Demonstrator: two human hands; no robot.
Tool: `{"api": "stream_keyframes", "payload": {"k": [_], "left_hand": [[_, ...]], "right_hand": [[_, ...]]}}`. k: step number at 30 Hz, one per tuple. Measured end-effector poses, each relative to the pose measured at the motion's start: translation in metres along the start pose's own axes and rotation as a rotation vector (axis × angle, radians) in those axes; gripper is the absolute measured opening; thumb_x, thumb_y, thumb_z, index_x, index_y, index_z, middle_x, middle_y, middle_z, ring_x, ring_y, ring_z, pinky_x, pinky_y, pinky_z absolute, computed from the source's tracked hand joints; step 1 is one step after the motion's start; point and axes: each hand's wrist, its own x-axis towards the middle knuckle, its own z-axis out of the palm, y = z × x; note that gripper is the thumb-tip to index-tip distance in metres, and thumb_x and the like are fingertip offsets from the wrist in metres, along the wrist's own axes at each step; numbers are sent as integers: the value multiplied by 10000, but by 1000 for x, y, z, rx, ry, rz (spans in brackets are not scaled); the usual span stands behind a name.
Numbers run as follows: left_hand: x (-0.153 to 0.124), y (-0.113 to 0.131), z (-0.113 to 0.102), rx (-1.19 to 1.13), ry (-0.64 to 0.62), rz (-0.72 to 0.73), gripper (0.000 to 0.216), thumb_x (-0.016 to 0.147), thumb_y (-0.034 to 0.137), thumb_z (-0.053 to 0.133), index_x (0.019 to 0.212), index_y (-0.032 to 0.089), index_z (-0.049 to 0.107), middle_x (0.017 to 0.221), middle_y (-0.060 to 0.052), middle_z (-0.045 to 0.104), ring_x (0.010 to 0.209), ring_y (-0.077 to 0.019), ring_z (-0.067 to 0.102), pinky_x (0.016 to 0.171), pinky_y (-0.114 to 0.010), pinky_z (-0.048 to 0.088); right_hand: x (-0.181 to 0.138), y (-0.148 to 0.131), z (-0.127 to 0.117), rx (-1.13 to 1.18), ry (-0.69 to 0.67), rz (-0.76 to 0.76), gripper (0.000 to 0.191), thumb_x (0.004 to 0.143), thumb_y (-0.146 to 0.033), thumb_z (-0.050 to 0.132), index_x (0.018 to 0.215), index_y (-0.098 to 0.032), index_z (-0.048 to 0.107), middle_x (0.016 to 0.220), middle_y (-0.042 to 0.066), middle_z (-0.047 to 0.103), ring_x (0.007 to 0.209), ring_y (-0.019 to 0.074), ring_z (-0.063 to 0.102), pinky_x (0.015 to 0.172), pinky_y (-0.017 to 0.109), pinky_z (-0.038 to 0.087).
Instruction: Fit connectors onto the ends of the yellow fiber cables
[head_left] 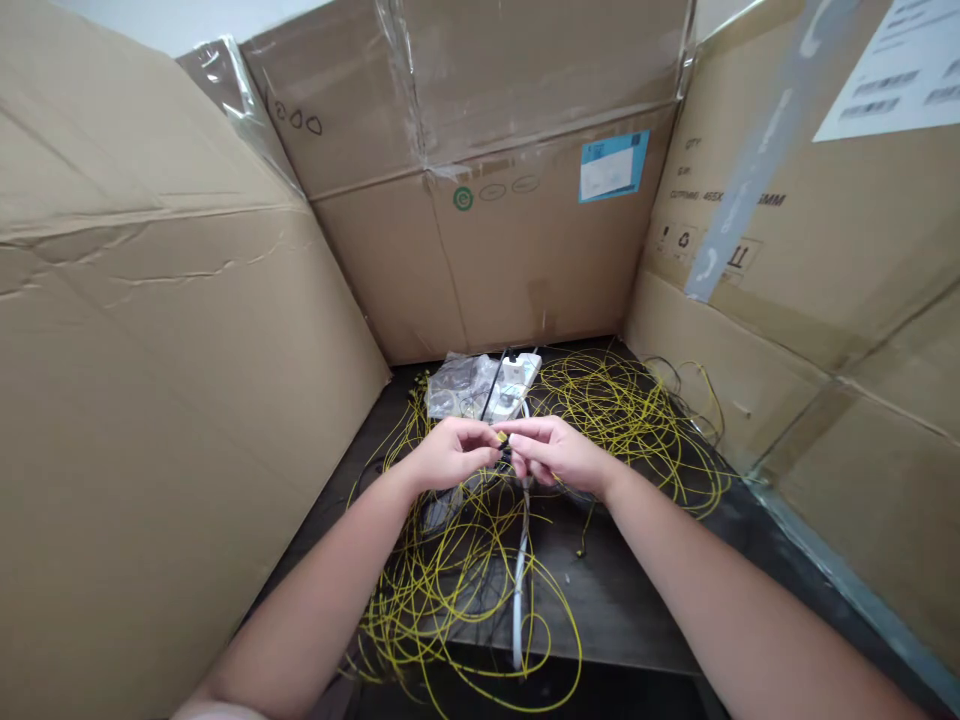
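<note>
Over the middle of a dark table, my left hand (455, 453) and my right hand (559, 455) meet fingertip to fingertip. Between them is a small black and yellow connector (503, 440), pinched from both sides. Its exact form is partly covered by my fingers. Below my hands, loose yellow wires (450, 580) lie tangled and hang over the front edge. A second tangle of yellow wires (607, 400) spreads to the right, behind my right hand. A white power strip (523, 372) with a black plug in it stands just beyond my fingers.
A clear plastic bag (461, 385) lies beside the power strip. A white cable (519, 580) runs toward the table's front edge. Cardboard boxes wall in the left (165, 400), back (517, 260) and right (810, 300). A short wire end (581, 550) rests on the dark table (630, 610).
</note>
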Motion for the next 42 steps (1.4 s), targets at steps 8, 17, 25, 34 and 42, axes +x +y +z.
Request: {"api": "stream_keyframes", "payload": {"k": [8, 17, 25, 34, 42], "left_hand": [[-2, -19, 6, -66, -110, -53, 163, 704, 257, 642, 737, 99, 663, 652, -34, 632, 581, -111, 539, 551, -218, 433], [-10, -38, 17, 92, 108, 136, 177, 745, 264, 606, 834, 118, 653, 676, -32, 617, 544, -87, 497, 515, -207, 411], [-8, -44, 15, 239, 219, 368, 161, 795, 284, 588, 798, 143, 665, 658, -23, 610, 567, -89, 498, 575, -228, 418], [-11, -44, 12, 33, 146, 249, 91, 757, 213, 624, 771, 126, 643, 708, -29, 615, 622, -96, 523, 596, -217, 424], [-11, -46, 11, 50, 175, 140, 138, 814, 242, 529, 781, 128, 601, 691, -11, 583, 590, -90, 491, 566, -205, 401]], "right_hand": [[-1, 2, 0, -51, 8, -4, 391, 786, -398, 579, 1086, -149, 599, 693, 7, 595, 422, 36, 451, 396, 167, 362], [11, 12, 15, 189, 221, 186, 179, 751, -274, 612, 696, -118, 546, 553, 5, 575, 381, 65, 479, 382, 188, 429], [14, 15, 19, 587, 227, 347, 47, 776, -131, 573, 803, -98, 590, 628, 23, 596, 460, 58, 530, 477, 197, 529], [11, 22, 17, 603, 80, 274, 125, 762, -194, 646, 825, -92, 611, 664, 27, 603, 503, 57, 541, 540, 224, 535], [14, 25, 29, 548, 217, 117, 202, 696, -274, 718, 760, -115, 611, 600, -6, 586, 483, 67, 545, 535, 250, 542]]}}
